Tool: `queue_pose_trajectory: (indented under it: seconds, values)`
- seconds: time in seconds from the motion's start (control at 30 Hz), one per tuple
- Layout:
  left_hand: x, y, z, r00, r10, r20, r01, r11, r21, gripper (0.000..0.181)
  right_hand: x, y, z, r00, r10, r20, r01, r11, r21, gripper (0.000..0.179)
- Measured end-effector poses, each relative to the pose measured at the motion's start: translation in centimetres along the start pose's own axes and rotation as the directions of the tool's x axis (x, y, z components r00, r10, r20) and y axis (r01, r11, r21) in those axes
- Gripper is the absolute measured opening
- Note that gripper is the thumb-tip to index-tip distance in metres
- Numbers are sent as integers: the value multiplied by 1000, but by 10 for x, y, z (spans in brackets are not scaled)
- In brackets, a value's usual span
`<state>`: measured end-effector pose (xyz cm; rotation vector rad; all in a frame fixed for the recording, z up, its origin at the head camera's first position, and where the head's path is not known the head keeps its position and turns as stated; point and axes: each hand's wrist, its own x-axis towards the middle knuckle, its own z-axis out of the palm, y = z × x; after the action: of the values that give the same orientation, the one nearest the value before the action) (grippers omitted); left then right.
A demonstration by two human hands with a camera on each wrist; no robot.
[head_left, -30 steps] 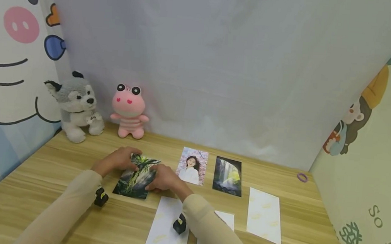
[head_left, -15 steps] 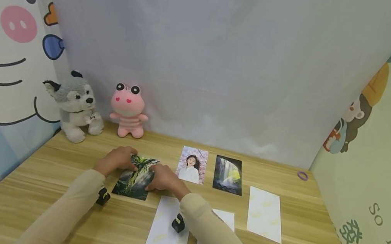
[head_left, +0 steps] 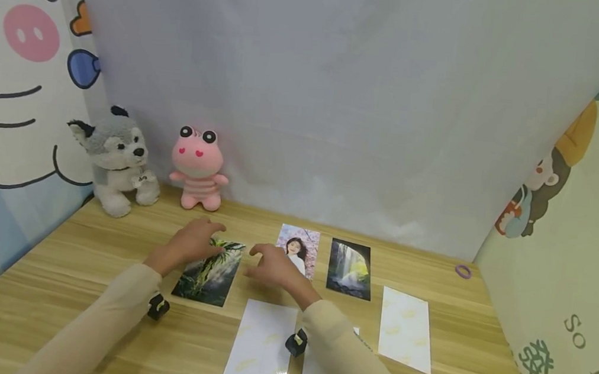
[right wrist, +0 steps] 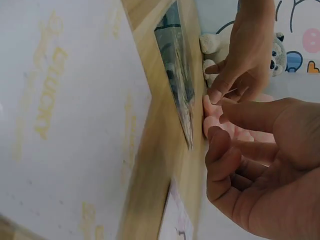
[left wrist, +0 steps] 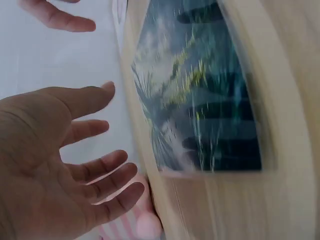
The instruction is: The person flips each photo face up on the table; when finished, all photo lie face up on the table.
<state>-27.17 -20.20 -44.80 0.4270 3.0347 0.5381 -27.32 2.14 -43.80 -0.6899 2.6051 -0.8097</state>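
Between and below the hands [head_left: 186, 248] [head_left: 280, 270], the jungle photo [head_left: 209, 279] lies flat.

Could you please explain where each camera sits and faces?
Head: head-worn, facing forward and down over light wooden table; left hand, right hand, beige sleeves show.
Left wrist: wrist-worn, facing glossy green rectangular photo; left hand, some right fingers show.
Right wrist: wrist-worn, facing a white yellow-printed sheet; both hands show.
Wrist views share that photo.
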Motion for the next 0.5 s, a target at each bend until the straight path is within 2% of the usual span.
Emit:
queue_pose_trajectory:
  seconds: [0.13,0.27,0.4,0.5]
  values:
    - [-6,18,7,994,111,6,-110,993,-30,49,-15,8,-19,1000,-16,0,16,999,48,46]
    - [-18,35,15,976,215,20,-213,975,-61,44,-29,19,-30,999,-38,2,38,999,36,47]
    - [-31,47,24,952,306,31,-303,950,-75,42,-40,31,-34,999,-35,29,34,999,25,49]
    - [-41,55,28,929,368,45,-360,925,-117,43,-48,38,-35,998,-44,36,44,999,0,50]
